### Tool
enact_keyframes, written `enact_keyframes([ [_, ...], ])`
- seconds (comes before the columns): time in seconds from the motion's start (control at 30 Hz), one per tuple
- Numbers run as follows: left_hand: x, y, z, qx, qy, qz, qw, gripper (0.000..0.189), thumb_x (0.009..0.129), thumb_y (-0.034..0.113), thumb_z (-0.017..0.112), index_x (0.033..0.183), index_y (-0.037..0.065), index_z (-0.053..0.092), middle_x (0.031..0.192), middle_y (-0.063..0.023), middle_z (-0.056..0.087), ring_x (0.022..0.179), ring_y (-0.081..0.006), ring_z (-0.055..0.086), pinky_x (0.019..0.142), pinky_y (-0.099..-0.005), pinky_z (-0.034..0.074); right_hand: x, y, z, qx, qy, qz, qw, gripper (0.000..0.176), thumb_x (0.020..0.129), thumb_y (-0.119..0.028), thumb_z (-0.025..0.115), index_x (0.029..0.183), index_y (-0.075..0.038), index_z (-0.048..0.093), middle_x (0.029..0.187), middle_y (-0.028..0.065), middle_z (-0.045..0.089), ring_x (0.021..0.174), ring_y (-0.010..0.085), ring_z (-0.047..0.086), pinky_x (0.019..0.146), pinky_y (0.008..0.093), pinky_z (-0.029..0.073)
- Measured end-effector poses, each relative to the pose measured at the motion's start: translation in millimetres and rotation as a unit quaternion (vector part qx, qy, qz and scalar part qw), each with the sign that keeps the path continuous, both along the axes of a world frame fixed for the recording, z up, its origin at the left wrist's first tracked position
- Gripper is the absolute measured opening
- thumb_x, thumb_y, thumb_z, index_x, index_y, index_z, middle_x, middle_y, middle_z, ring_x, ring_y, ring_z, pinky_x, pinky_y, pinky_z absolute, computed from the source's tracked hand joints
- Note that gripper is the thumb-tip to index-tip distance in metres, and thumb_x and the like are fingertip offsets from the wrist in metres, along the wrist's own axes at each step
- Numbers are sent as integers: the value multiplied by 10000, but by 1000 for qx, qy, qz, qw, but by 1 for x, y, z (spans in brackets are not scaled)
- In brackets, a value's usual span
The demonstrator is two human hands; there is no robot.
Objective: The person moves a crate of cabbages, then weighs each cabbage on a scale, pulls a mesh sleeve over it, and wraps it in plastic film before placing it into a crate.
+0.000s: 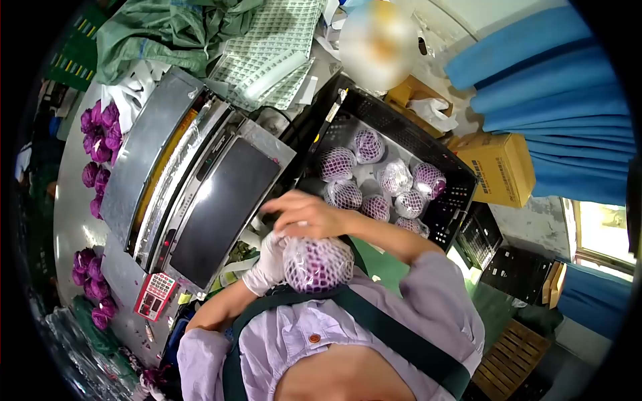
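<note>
A purple cabbage [317,266] in a white foam net and shiny clear film is close to my chest. My left hand [267,264], in a white glove, grips it from the left side. My bare right hand [306,215] is just above the cabbage's top, its fingers slightly blurred, stretched leftward and somewhat apart. Whether they touch the film cannot be made out. To the left stands a wrapping machine [224,210] with a dark flat plate and a film roll. In the black crate [455,207] ahead right lie several netted cabbages [394,177].
Unwrapped purple cabbages [100,134] sit along the metal table's [67,207] left side. A red calculator [156,294] lies beside the machine. Green sacking [167,40] and printed sheets [267,47] are behind it. A cardboard box [498,167] stands right of the crate, near blue curtains [548,87].
</note>
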State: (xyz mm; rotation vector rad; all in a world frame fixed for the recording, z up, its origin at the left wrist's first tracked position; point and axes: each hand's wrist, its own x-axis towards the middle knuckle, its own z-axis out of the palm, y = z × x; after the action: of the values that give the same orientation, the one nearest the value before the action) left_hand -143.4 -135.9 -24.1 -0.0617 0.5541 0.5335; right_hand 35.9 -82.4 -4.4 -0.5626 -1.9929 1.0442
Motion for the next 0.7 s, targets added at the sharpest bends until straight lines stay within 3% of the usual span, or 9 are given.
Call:
enact_keyframes([
  [0.03, 2, -1, 0, 64, -19, -25, 997, 477, 941, 366, 304, 1227, 0, 414, 1231, -128, 473, 1142, -216, 458, 981, -340, 351, 21, -7, -4, -31, -44, -105, 993, 150, 814, -175, 575, 904, -66, 625, 1174, 174, 525, 996, 318, 514, 835, 377, 402],
  [0.1, 19, 9, 17, 207, 180, -62, 960, 570, 941, 454, 252, 1210, -11, 443, 1195, -113, 504, 1120, -208, 470, 972, -336, 350, 63, -36, -17, -364, 101, -25, 925, 437, 769, -263, 653, 1150, -82, 537, 1310, 164, 416, 1148, 242, 447, 955, 339, 350],
  [0.17, 21, 25, 6, 306, 326, -188, 874, 602, 937, 476, 253, 1227, -21, 430, 1193, -105, 504, 1114, -188, 462, 981, -306, 326, 69, -61, -4, -388, 43, -12, 920, 884, 616, -378, 776, 1300, -9, 355, 1301, 134, 417, 1199, 209, 393, 996, 323, 314],
  [0.3, 48, 54, 33, 198, 316, -221, 901, 671, 912, 479, 362, 1376, 23, 199, 1373, -112, 329, 1251, -201, 328, 1019, -301, 271, 81, -87, -86, -591, 345, -113, 720, 860, 662, -386, 733, 1316, -12, 319, 1280, 128, 431, 1195, 231, 404, 1039, 369, 277],
  [0.37, 40, 59, 17, 417, 344, -157, 826, 615, 907, 409, 441, 1371, 58, 243, 1341, -96, 372, 1216, -195, 363, 984, -296, 312, 94, -71, -110, -620, 463, -243, 585, 743, 749, -467, 616, 1290, -29, 355, 1313, 127, 407, 1224, 291, 368, 1043, 466, 255],
  [0.43, 24, 68, 30, 460, 361, -128, 801, 432, 898, 347, 495, 1221, 60, 479, 1192, -79, 498, 1111, -166, 446, 906, -285, 370, 116, -33, -112, -610, 500, -267, 553, 740, 769, -512, 568, 1328, -99, 313, 1352, 132, 350, 1243, 357, 316, 1016, 586, 208],
  [0.57, -30, 76, 37, 359, 356, -115, 855, 377, 901, 319, 500, 1139, 29, 538, 1013, -46, 590, 921, -109, 540, 766, -236, 441, 190, 40, -213, -666, 369, -296, 577, 911, 790, -498, 576, 1356, 11, 74, 1361, 284, 169, 1124, 448, 423, 899, 538, 413],
  [0.63, -62, 68, 28, 342, 374, -77, 859, 362, 904, 289, 503, 1126, 6, 541, 1001, -47, 590, 882, -103, 545, 777, -232, 443, 184, 67, -185, -669, 42, -351, 654, 723, 830, -385, 578, 1299, 48, 238, 1244, 257, 401, 888, 378, 600, 679, 425, 542],
  [0.7, -95, 57, 35, 297, 389, -37, 871, 342, 905, 263, 503, 1114, -5, 545, 1023, -53, 585, 893, -123, 556, 809, -251, 445, 149, 99, -117, -593, -109, -316, 732, 300, 864, -237, 546, 978, 41, 532, 833, 148, 608, 594, 223, 629, 480, 303, 533],
])
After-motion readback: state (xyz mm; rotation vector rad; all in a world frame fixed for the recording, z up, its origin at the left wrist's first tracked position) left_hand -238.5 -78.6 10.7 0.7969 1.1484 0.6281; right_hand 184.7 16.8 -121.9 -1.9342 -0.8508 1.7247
